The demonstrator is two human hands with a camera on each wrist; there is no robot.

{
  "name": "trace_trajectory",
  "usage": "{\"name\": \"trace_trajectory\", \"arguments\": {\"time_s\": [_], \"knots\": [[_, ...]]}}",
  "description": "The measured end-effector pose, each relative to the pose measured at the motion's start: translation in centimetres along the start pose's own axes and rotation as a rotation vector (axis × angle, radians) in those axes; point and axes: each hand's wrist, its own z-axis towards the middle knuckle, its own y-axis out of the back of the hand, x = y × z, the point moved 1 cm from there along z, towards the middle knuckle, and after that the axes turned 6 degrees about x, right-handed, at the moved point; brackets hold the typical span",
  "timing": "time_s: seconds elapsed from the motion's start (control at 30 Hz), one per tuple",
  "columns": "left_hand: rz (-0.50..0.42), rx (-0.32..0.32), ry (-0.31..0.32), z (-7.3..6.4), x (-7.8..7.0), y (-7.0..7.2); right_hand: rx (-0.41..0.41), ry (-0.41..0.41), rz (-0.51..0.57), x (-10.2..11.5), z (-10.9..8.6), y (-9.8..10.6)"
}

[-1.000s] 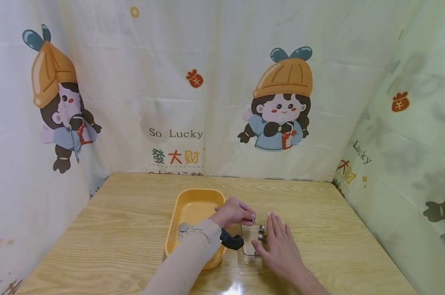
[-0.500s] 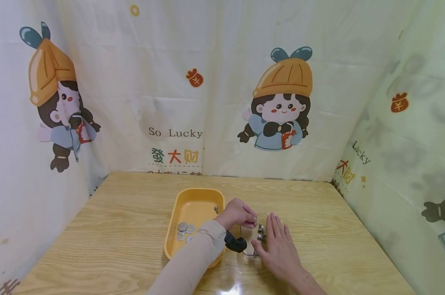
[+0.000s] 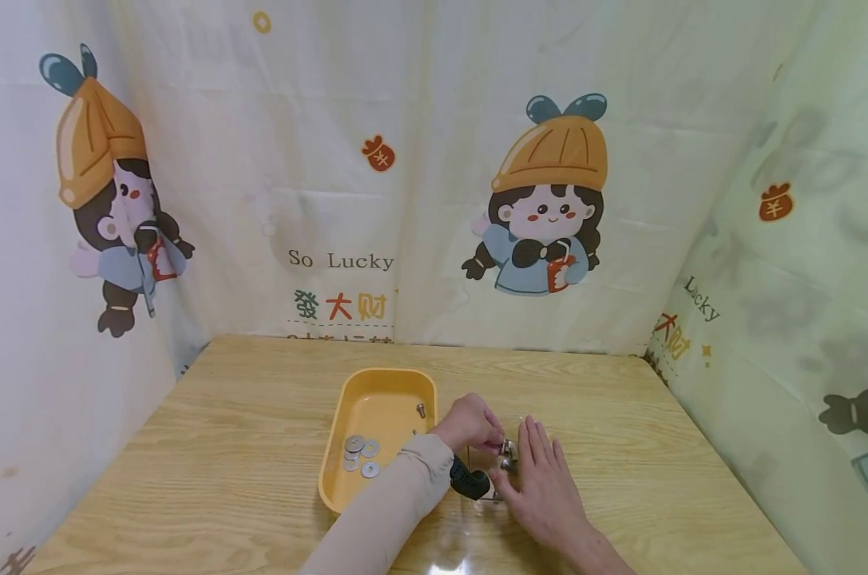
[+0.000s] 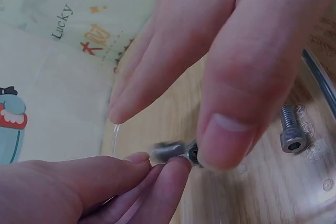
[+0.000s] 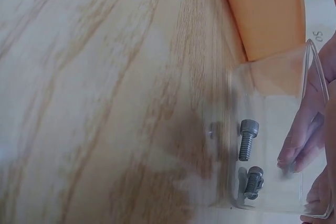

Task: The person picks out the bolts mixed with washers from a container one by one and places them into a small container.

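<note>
My left hand (image 3: 469, 423) reaches over a clear plastic box (image 3: 482, 463). In the left wrist view, the left hand (image 4: 126, 187) pinches a blurred metal bolt (image 4: 169, 150). Beside the box my right hand (image 3: 548, 483) lies with straight fingers, its thumb close to the near side. From the left wrist, the right hand's thumb (image 4: 231, 135) hangs over the box. Socket-head bolts lie inside: one bolt (image 5: 248, 140) shows its thread through the wall, with another bolt (image 5: 254, 182) near it. Behind the wall, left fingers (image 5: 299, 140) appear.
A yellow tray (image 3: 326, 455) stands left of the box under my left sleeve (image 3: 394, 495). It holds several washers (image 3: 370, 469) and a bolt (image 3: 421, 410). The wooden table (image 3: 261, 423) runs back to a printed curtain (image 3: 434, 160) on three sides.
My left hand has moved right and slightly nearer, its fingertips now at the bolts in the box. More washers show in the tray. The right hand has stayed put.
</note>
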Motion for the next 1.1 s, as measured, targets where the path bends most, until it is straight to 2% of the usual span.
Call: {"name": "trace_trajectory", "arguments": {"time_s": [0.33,0.6,0.77,1.1], "knots": [[-0.094,0.018,-0.002,-0.5,0.1,0.6,-0.016,0.011,-0.015,0.2,-0.1,0.1],[-0.240,0.019,-0.036,-0.4,0.4,1.7,-0.001,0.007,-0.006,0.3,-0.2,0.4],[-0.272,0.028,-0.042,-0.5,0.7,2.4,0.022,-0.011,-0.001,0.4,0.0,0.6],[-0.308,0.029,-0.047,-0.8,0.7,3.9,0.012,0.006,-0.018,0.6,0.2,0.8]]}}
